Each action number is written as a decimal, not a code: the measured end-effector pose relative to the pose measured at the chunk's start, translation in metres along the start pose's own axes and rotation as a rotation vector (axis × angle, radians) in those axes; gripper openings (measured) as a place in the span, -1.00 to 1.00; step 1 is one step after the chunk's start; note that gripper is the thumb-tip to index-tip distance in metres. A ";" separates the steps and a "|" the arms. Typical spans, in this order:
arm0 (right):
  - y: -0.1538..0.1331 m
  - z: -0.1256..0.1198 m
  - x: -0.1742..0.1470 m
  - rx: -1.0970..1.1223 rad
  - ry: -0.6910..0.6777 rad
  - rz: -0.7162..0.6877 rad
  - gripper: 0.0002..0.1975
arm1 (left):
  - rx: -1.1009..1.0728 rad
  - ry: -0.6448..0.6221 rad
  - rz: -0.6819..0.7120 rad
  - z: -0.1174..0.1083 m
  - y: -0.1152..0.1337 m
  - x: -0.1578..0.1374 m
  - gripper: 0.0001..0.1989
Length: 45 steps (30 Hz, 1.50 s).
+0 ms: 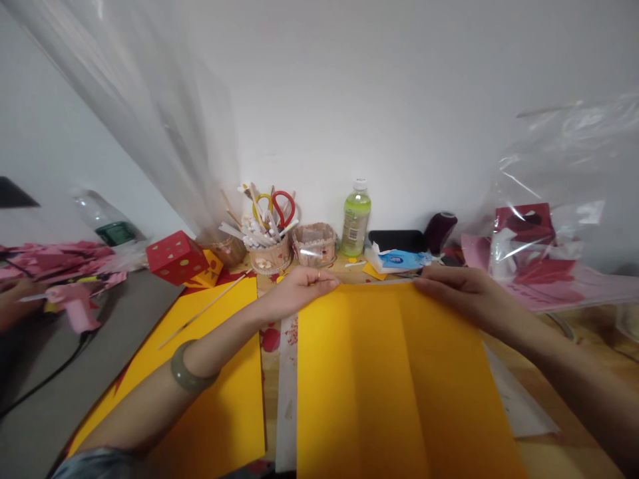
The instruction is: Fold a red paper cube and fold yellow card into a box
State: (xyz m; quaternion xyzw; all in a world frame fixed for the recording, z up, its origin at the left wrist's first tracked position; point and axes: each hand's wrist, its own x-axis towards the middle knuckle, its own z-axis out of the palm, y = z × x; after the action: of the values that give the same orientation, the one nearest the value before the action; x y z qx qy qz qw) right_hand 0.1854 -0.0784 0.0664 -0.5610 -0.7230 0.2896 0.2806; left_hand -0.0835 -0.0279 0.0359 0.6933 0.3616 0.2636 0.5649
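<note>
A large yellow sheet of card (384, 372) with upright creases stretches between my two hands. My left hand (302, 291) pinches its top edge near the left corner, a ring on one finger. At the right, my right hand (454, 293) grips the same edge, fingers closed over it. Below the card, white paper (287, 392) shows along its left side. A second yellow sheet (214, 399) lies flat on the table under my left forearm, with a thin wooden stick (204, 309) across it.
Along the wall stand a cup of glue sticks and scissors (269, 253), a small basket (314, 246), a green drink bottle (356, 219) and a blue wipes packet (399, 259). Left are a red dice-like box (176, 257) and another person's hand (17, 299) near a pink glue gun (74, 306).
</note>
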 end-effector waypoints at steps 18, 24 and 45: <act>0.051 0.037 -0.014 -0.123 -0.001 0.147 -0.72 | 0.323 -0.211 0.076 -0.022 0.001 0.020 -0.60; 0.051 0.056 -0.008 -0.125 -0.048 0.097 -0.72 | 0.766 -0.399 0.321 -0.005 -0.001 0.045 -0.35; 0.083 0.061 -0.023 -0.488 -0.204 -0.508 -0.69 | 1.412 -0.366 0.563 0.058 -0.051 -0.006 -0.66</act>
State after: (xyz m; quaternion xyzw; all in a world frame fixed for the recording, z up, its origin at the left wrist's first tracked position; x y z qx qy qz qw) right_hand 0.1999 -0.0901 -0.0377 -0.3821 -0.9113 0.0842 0.1278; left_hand -0.0531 -0.0622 -0.0267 0.9867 0.1551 -0.0142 -0.0476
